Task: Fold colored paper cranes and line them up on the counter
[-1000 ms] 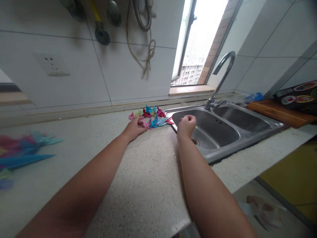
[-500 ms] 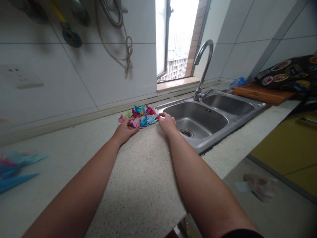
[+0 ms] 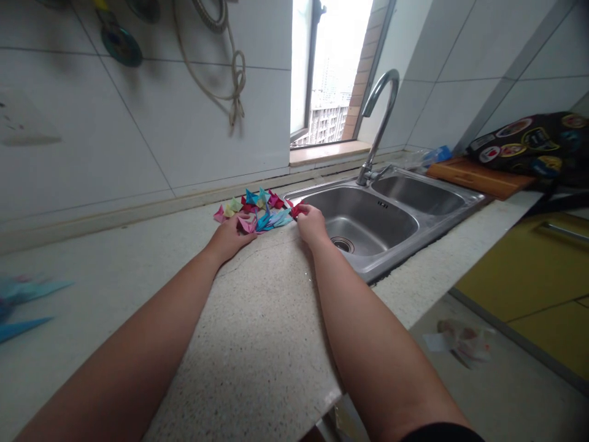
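A cluster of folded paper cranes [image 3: 262, 199] in pink, yellow, red, blue and teal lies on the counter beside the sink's left rim. My right hand [image 3: 313, 224] is closed on a red paper crane [image 3: 294, 210] at the cluster's right end, lifted slightly at the sink's edge. At the left end, my left hand [image 3: 230, 237] curls its thumb and fingers around a pink paper crane [image 3: 247, 224]. Blue and light teal cranes [image 3: 272, 220] sit in the front row between both hands.
A double steel sink [image 3: 368, 267] with a curved faucet [image 3: 381, 116] lies to the right. Behind it are a wooden cutting board [image 3: 478, 175] and a dark patterned bag [image 3: 529, 144]. More blue folded paper [image 3: 27, 328] is blurred at far left. A tiled wall [image 3: 221, 147] bounds the counter.
My right hand has taken hold of the red crane and raised it a little from the row's end. My left hand stays by the pink crane. The camera view has shifted slightly.
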A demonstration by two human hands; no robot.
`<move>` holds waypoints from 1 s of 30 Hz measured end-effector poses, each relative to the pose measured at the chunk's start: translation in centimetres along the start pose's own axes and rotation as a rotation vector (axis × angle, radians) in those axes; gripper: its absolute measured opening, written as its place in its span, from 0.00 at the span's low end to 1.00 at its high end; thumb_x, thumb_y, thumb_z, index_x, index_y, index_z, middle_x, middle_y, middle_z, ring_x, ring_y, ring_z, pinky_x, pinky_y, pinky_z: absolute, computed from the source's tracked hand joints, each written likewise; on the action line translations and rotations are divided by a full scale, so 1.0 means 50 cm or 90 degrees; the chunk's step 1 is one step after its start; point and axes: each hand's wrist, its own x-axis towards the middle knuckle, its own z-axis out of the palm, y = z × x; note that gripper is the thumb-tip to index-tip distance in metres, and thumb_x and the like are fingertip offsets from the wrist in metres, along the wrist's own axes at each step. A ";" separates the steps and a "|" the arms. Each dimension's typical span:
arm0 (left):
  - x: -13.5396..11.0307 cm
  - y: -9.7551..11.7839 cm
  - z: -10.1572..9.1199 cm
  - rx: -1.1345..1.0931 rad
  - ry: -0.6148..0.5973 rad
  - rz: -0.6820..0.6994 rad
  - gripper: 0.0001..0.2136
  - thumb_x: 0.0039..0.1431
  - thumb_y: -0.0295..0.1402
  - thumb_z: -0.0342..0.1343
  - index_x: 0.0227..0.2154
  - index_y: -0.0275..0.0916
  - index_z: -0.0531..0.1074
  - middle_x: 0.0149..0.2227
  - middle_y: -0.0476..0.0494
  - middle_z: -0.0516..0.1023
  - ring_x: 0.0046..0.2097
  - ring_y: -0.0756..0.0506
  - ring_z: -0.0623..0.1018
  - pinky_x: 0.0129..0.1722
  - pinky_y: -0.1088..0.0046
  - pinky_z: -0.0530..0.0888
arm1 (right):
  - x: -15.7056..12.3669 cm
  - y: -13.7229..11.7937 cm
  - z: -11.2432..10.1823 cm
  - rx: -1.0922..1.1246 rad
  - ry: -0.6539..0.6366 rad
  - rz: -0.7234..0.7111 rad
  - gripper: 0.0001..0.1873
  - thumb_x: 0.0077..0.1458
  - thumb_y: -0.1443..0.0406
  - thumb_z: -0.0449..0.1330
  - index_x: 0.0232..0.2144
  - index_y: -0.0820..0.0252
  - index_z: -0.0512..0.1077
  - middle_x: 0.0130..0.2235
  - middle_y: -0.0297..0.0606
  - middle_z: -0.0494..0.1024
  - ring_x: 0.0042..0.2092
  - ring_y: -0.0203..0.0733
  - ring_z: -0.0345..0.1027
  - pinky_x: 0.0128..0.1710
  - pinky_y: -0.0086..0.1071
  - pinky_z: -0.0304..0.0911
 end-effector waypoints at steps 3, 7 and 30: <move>0.001 0.001 0.000 0.006 -0.001 0.001 0.29 0.48 0.44 0.65 0.52 0.40 0.69 0.50 0.40 0.77 0.45 0.40 0.78 0.47 0.61 0.73 | 0.007 0.007 0.002 0.039 0.052 0.013 0.20 0.51 0.68 0.53 0.43 0.59 0.79 0.42 0.42 0.81 0.46 0.43 0.73 0.48 0.32 0.64; 0.001 0.004 0.000 0.017 -0.003 -0.005 0.27 0.49 0.44 0.64 0.51 0.41 0.70 0.49 0.40 0.78 0.44 0.39 0.78 0.47 0.61 0.72 | 0.006 0.008 0.000 0.037 0.036 0.028 0.17 0.48 0.68 0.55 0.37 0.59 0.81 0.38 0.41 0.82 0.44 0.43 0.75 0.46 0.31 0.64; 0.006 0.010 0.002 0.012 -0.006 0.064 0.23 0.50 0.40 0.64 0.50 0.41 0.72 0.48 0.39 0.78 0.47 0.37 0.78 0.50 0.59 0.72 | -0.004 -0.003 0.023 0.005 -0.078 0.020 0.15 0.50 0.67 0.57 0.39 0.53 0.80 0.40 0.38 0.81 0.47 0.46 0.73 0.53 0.45 0.59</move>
